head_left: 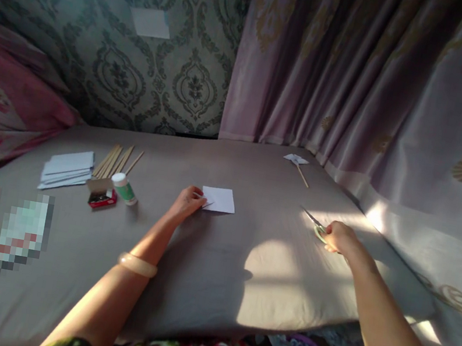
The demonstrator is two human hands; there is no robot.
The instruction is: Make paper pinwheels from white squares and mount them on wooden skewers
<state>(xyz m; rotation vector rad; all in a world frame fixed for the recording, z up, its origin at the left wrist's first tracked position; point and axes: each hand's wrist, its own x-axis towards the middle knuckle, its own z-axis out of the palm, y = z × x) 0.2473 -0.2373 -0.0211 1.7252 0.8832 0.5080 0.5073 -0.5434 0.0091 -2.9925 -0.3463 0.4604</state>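
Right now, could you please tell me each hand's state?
Left hand: closed on the white paper at its edge.
Right hand: closed, holding scissors.

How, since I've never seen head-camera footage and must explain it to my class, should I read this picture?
There is no machine here: a person works with two bare hands, and the single picture comes from a camera worn on their head, looking forward and down.

The left hand is at the left edge of a white sheet; whether it pinches or just presses the sheet is too small to tell. The right hand holds scissors, apart from the sheet.

On the cloth-covered surface, to the left, are a paper stack, thin sticks, a white-capped bottle and an open red box. Toward the back right lies a paper pinwheel shape on a stick.
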